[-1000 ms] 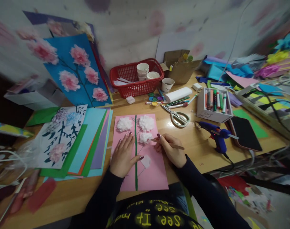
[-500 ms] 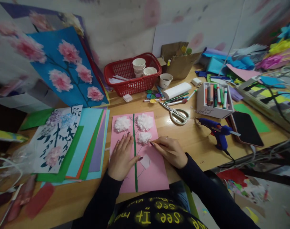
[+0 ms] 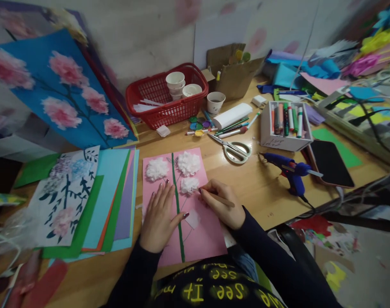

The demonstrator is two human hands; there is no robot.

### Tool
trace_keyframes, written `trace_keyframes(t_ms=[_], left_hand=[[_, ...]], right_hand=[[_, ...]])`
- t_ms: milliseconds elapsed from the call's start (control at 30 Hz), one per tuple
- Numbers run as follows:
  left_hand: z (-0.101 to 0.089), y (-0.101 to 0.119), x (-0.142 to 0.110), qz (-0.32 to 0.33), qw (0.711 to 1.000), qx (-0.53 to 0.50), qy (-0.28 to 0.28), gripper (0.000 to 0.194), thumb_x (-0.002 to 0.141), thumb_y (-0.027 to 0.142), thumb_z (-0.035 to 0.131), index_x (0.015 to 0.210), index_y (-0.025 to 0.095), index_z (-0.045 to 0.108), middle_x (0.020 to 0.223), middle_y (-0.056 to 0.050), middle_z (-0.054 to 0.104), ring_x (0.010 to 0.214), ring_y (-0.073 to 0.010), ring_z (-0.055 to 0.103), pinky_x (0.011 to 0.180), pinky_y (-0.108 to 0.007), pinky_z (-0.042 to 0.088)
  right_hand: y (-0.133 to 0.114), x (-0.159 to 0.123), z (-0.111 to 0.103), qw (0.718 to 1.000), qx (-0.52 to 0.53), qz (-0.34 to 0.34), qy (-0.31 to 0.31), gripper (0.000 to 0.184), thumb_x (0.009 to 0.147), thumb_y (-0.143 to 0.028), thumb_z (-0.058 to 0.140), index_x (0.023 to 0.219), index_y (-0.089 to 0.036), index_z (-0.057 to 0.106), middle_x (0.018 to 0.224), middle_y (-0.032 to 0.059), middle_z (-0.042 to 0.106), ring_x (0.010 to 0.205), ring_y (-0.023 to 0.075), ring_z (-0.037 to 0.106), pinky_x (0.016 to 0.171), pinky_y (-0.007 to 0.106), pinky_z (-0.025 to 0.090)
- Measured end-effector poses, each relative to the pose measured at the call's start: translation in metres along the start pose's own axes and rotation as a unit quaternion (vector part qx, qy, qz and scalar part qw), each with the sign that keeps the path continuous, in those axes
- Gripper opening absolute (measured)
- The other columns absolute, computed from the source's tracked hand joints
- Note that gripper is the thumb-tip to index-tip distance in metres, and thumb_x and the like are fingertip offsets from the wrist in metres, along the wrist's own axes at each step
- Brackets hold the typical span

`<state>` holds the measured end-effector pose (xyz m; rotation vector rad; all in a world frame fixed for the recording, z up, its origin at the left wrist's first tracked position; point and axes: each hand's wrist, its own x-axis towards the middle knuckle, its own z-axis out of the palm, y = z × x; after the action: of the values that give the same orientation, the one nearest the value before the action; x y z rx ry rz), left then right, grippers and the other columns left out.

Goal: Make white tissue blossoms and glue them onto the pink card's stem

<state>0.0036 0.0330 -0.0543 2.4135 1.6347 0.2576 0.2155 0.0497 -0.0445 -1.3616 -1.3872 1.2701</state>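
Pink is taking centre stage here: a flat rectangular sheet of pink paper (image 3: 199, 241) is lying on the wooden desk (image 3: 255, 188), right in front of the person. The person's left hand (image 3: 159, 218) is resting palm-down on it, fingers stretched out and holding nothing, thumb crossing the painted dark-green stripe (image 3: 178, 201). I'm guessing that hand is acting as a paperweight so the sheet isn't sliding.

The right hand (image 3: 225, 209) is gripping a thin brown wooden-looking stick (image 3: 227, 201) like a pencil, fingers closing around it near the front, probably for fine control. Its tip is hiding behind the fingers, so I can't tell whether it's touching the lowest of the ruffled white paper flowers (image 3: 190, 186) on the pink sheet.

Just right of the sheet, pale-handled metal scissors (image 3: 227, 148) are lying within easy reach. Further right, a blue plastic glue gun (image 3: 287, 169) is lying on its side, nozzle pointing roughly sheet-ward, handy for grabbing, I'd say. Beyond the sheet to the left, a blue panel with fluffy pink flowers (image 3: 96, 119) is standing upright, maybe serving as reference.
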Motion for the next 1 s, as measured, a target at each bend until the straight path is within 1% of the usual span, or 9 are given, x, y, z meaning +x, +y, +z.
trace_keyframes(t_ms=[133, 300, 400, 500, 600, 700, 800, 900, 1000], left_hand=[[0.0, -0.003, 0.001, 0.001, 1.0, 0.005, 0.003, 0.07, 0.09, 0.042, 0.058, 0.149, 0.016, 0.03, 0.153, -0.017, 0.04, 0.145, -0.0331, 0.03, 0.114, -0.054, 0.033], [-0.003, -0.004, 0.002, 0.008, 1.0, 0.003, -0.012, 0.068, 0.089, 0.042, 0.06, 0.145, 0.013, 0.037, 0.152, -0.017, 0.042, 0.144, -0.0353, 0.03, 0.113, -0.055, 0.035], [-0.004, -0.004, 0.003, 0.007, 1.0, 0.009, -0.013, 0.066, 0.088, 0.042, 0.061, 0.144, 0.013, 0.039, 0.152, -0.018, 0.042, 0.144, -0.0361, 0.031, 0.113, -0.055, 0.035], [-0.006, -0.003, 0.004, 0.006, 1.0, 0.015, -0.021, 0.067, 0.088, 0.042, 0.061, 0.144, 0.014, 0.039, 0.152, -0.018, 0.04, 0.144, -0.0361, 0.031, 0.113, -0.055, 0.035], [-0.009, -0.002, 0.005, 0.007, 0.999, 0.02, -0.036, 0.068, 0.088, 0.044, 0.06, 0.144, 0.011, 0.039, 0.153, -0.02, 0.039, 0.144, -0.0368, 0.03, 0.113, -0.054, 0.034], [-0.01, -0.001, 0.005, 0.011, 0.999, 0.02, -0.039, 0.068, 0.089, 0.044, 0.059, 0.144, 0.01, 0.038, 0.153, -0.021, 0.038, 0.144, -0.037, 0.029, 0.113, -0.056, 0.034], [-0.009, -0.001, 0.005, 0.005, 0.999, 0.025, -0.036, 0.067, 0.089, 0.043, 0.059, 0.144, 0.01, 0.038, 0.152, -0.021, 0.039, 0.144, -0.037, 0.03, 0.112, -0.056, 0.035], [-0.008, 0.0, 0.005, 0.001, 0.999, 0.031, -0.038, 0.067, 0.089, 0.042, 0.059, 0.144, 0.01, 0.038, 0.152, -0.021, 0.04, 0.144, -0.0367, 0.031, 0.113, -0.055, 0.034], [-0.009, 0.0, 0.005, -0.002, 0.999, 0.029, -0.045, 0.066, 0.09, 0.04, 0.059, 0.144, 0.01, 0.038, 0.152, -0.02, 0.04, 0.144, -0.0365, 0.03, 0.113, -0.055, 0.034]], right_hand=[[-0.007, 0.003, 0.004, 0.999, -0.042, -0.029, 0.001, 0.014, 0.089, -0.027, 0.053, 0.078, -0.019, 0.055, 0.067, 0.0033, 0.068, 0.057, 0.0141, 0.062, 0.054, 0.024, 0.045], [-0.017, 0.006, 0.007, 0.992, -0.118, -0.05, 0.013, 0.012, 0.086, -0.02, 0.052, 0.074, -0.019, 0.055, 0.062, 0.0024, 0.064, 0.054, 0.0141, 0.057, 0.054, 0.024, 0.039], [-0.019, 0.006, 0.012, 0.983, -0.171, -0.062, 0.034, 0.011, 0.083, -0.02, 0.054, 0.073, -0.019, 0.054, 0.063, 0.0018, 0.063, 0.056, 0.0143, 0.056, 0.057, 0.024, 0.037], [-0.017, 0.009, 0.016, 0.97, -0.226, -0.058, 0.068, 0.014, 0.085, -0.023, 0.053, 0.072, -0.02, 0.054, 0.063, 0.0018, 0.063, 0.057, 0.0143, 0.056, 0.057, 0.024, 0.035], [-0.015, 0.017, 0.017, 0.954, -0.283, -0.047, 0.083, 0.025, 0.089, -0.027, 0.051, 0.065, -0.02, 0.054, 0.061, 0.0031, 0.062, 0.055, 0.0144, 0.054, 0.055, 0.025, 0.03], [-0.016, 0.023, 0.018, 0.941, -0.332, -0.043, 0.052, 0.037, 0.093, -0.027, 0.047, 0.057, -0.019, 0.054, 0.056, 0.0047, 0.061, 0.051, 0.0139, 0.051, 0.052, 0.027, 0.025], [-0.022, 0.027, 0.019, 0.928, -0.369, -0.042, 0.003, 0.039, 0.095, -0.024, 0.045, 0.059, -0.017, 0.059, 0.057, 0.0067, 0.064, 0.05, 0.0139, 0.052, 0.051, 0.029, 0.024], [-0.031, 0.033, 0.021, 0.916, -0.397, -0.04, -0.039, 0.036, 0.093, -0.02, 0.047, 0.062, -0.015, 0.064, 0.065, 0.0114, 0.069, 0.056, 0.0162, 0.058, 0.053, 0.029, 0.027], [-0.039, 0.043, 0.022, 0.909, -0.409, -0.033, -0.072, 0.029, 0.089, -0.015, 0.052, 0.064, -0.012, 0.068, 0.072, 0.0158, 0.071, 0.066, 0.0201, 0.064, 0.057, 0.029, 0.033]])
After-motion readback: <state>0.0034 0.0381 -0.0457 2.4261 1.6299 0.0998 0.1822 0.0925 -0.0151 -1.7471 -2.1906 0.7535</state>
